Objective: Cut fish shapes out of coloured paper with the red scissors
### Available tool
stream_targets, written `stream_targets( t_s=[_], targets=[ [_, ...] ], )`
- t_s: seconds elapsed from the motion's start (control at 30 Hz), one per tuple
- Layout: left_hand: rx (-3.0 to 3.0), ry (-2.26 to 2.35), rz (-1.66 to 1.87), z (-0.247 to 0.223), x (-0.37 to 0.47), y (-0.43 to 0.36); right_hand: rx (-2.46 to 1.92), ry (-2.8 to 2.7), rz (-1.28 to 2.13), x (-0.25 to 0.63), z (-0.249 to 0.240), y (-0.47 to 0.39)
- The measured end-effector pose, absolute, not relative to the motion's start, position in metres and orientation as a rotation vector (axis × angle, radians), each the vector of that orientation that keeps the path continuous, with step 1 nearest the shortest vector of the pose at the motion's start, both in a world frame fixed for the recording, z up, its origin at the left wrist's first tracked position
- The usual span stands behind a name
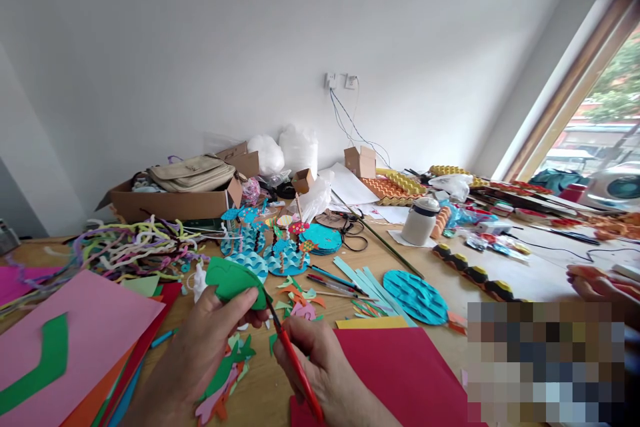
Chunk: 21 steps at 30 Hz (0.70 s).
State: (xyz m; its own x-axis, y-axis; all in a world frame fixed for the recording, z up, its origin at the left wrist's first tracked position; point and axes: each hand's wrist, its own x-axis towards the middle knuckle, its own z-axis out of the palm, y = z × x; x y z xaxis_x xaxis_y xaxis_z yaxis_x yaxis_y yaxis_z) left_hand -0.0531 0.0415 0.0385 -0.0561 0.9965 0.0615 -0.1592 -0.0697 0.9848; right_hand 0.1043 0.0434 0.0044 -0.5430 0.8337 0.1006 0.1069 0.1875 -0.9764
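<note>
My left hand (220,320) pinches a piece of green craft paper (233,280) with a curved outline, raised over the table. My right hand (320,360) is closed round the red handles of a pair of scissors (295,360). Its dark blades reach up to the right edge of the green paper, close to my left fingertips. Beneath my hands lie cut paper shapes (227,373) in green, pink and orange. A red paper sheet (390,373) lies by my right forearm. Left of my left arm, a pink sheet (95,327) carries a bent green strip (53,353).
Pipe cleaners (135,250) pile up at the left, before a cardboard box (175,203) with a bag on it. Blue wavy craft models (270,253) stand ahead. A white jar (420,221) stands right of centre. Another person's hand (595,280) is at the far right.
</note>
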Motion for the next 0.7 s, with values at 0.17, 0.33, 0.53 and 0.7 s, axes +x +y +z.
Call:
stream_targets(
  t_s=[0.17,0.33,0.53,0.7],
  targets=[
    [1.146,1.128,1.304,0.0371,-0.0575,0.0391,-0.903,-1.824,1.374,0.1044,0.0044,0.0428],
    [1.135,1.141,1.28,0.0385,-0.0575,0.0399,-0.902,-1.842,1.369,0.1048,0.006,0.0425],
    [1.137,1.12,1.279,0.0404,-0.0566,0.0399,-0.879,-1.825,1.381,0.1048,0.0042,0.0429],
    [1.127,1.107,1.279,0.0422,-0.056,0.0387,-0.87,-1.84,1.348,0.1053,0.0036,0.0437]
  ],
)
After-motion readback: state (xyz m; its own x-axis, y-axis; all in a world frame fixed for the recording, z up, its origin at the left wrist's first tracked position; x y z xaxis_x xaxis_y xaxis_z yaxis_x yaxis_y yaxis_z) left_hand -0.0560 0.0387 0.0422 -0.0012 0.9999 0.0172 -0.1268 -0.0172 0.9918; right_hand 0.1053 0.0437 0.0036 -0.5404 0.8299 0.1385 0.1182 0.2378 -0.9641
